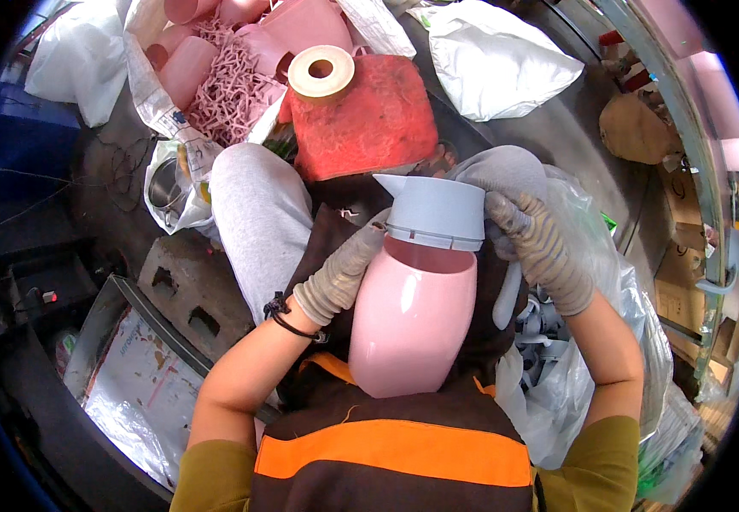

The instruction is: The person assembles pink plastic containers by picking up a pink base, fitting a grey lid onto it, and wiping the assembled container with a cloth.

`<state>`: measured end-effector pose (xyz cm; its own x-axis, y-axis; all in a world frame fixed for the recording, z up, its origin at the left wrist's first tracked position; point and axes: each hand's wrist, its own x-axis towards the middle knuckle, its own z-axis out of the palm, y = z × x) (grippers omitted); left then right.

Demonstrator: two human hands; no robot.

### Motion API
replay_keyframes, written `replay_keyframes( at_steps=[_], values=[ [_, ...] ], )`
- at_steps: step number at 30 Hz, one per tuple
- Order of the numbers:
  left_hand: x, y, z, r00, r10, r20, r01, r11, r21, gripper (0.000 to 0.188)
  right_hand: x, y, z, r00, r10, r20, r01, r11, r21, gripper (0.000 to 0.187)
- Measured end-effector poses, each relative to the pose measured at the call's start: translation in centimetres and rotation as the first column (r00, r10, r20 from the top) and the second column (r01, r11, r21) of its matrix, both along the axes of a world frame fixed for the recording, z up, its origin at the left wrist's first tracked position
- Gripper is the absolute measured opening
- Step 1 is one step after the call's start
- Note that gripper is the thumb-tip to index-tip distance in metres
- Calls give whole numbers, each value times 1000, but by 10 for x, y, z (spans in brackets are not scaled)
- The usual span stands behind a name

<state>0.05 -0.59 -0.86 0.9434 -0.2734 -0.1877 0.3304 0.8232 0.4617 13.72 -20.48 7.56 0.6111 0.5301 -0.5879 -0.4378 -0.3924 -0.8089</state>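
A glossy pink jug body (412, 320) stands in my lap, leaning against my apron, its open mouth upward. My left hand (341, 275), in a grey knit glove, grips its upper left side, with the fingertips near the rim; some fingers are hidden. Just over the mouth is a grey-blue spout top (438, 209), its pointed spout to the left, slightly tilted. My gloved right hand (544, 252) is closed on its right side. A grey-blue handle (508, 296) hangs down below that hand; where it joins the top is hidden.
Ahead lie a red cloth-covered block (365, 119), a cream ring-shaped roll (321, 72) and a sack (151, 98) of pink parts. Grey parts (544, 328) fill a clear bag at my right. A concrete block (190, 286) sits left; a metal frame (677, 111) stands right.
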Motion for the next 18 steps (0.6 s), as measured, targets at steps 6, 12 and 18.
replay_keyframes(
  at_steps=[6, 12, 18],
  values=[
    [-2, 1, 2, 1000, -1, 23, 0, 1000, 24, 82, -5, 0, -12, 1000, -26, 11, 26, 1000, 6, 44],
    [-5, 0, -7, 999, 25, -40, -22, 998, 57, 77, -5, -1, -26, 991, 30, 131, -45, 993, 113, 46],
    [-2, 1, 2, 1000, -10, 16, 6, 973, 232, 73, -9, -3, -31, 949, 83, 303, -120, 987, 105, 48]
  ],
)
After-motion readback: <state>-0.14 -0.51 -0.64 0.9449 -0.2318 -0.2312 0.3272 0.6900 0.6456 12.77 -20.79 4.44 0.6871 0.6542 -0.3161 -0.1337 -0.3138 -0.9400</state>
